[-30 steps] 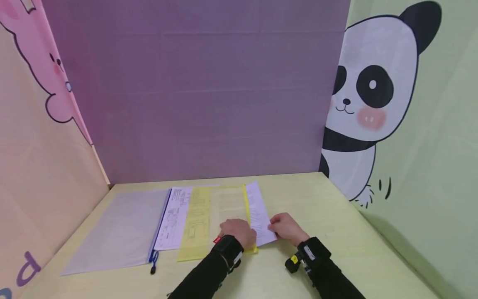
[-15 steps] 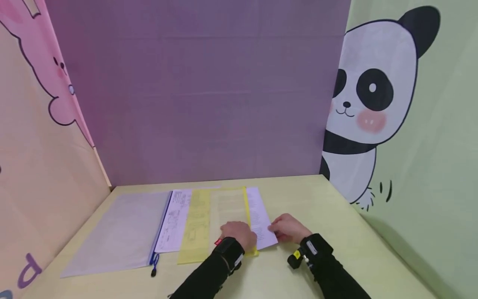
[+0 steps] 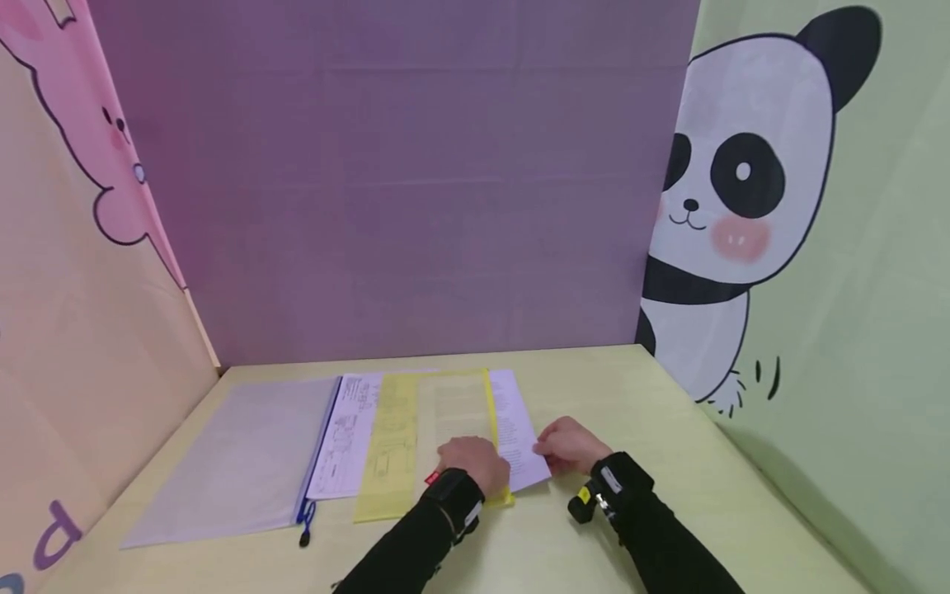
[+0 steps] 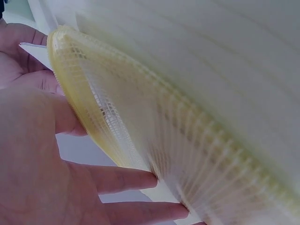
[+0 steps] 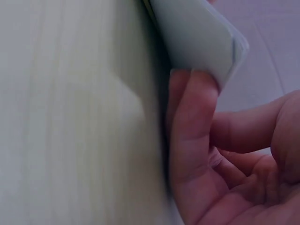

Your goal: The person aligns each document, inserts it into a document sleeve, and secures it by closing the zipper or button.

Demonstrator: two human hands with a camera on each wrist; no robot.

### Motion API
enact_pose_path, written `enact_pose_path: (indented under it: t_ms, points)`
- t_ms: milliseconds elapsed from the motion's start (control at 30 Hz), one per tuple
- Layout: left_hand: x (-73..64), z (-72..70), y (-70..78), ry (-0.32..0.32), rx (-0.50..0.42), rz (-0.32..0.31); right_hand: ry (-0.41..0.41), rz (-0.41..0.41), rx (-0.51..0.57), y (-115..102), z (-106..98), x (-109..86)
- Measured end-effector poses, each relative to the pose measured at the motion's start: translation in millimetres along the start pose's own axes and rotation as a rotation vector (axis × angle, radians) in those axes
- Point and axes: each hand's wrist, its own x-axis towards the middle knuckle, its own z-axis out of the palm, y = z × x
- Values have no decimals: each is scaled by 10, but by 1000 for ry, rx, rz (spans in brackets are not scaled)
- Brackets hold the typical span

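Note:
A yellow mesh zipper pouch [image 3: 393,429] lies on the table with printed paper showing through it. My left hand [image 3: 477,464] is over its right part. Up close, the thumb meets the yellow edge [image 4: 70,96] while the fingertips [image 4: 150,179] touch the mesh, and the edge bows up from the table. Out of the pouch's right side sticks a stack of white printed sheets [image 3: 522,441]. My right hand [image 3: 573,445] pinches the stack's near right corner [image 5: 197,42] between thumb and fingers. The sheets' left part is hidden inside the pouch.
Left of the pouch, a white printed sheet [image 3: 337,450] is partly covered by it. A large translucent pouch [image 3: 230,462] with a blue zipper edge and pull cord [image 3: 308,520] lies farther left. A purple curtain [image 3: 445,206] stands behind the table [image 3: 668,495].
The sheets' far edge has dropped slightly, from jutting past the pouch's top edge to about level with it. Both hands keep nearly the same place and hold.

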Motion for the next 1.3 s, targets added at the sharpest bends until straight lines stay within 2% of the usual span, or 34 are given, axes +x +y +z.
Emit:
enact_pose_path:
  t_ms: [400, 667, 967, 1300]
  points:
    - [17, 1, 17, -20, -10, -33, 9, -17, -32, -60, 96, 23]
    - [18, 12, 12, -14, -3, -24, 35, -23, -95, -121, 192, 26]
    - [-26, -20, -5, 21, 23, 8, -30, -74, -94, -123, 268, 27]
    - [-16, -54, -1, 10, 22, 1, -119, -26, 15, -98, 115, 48]
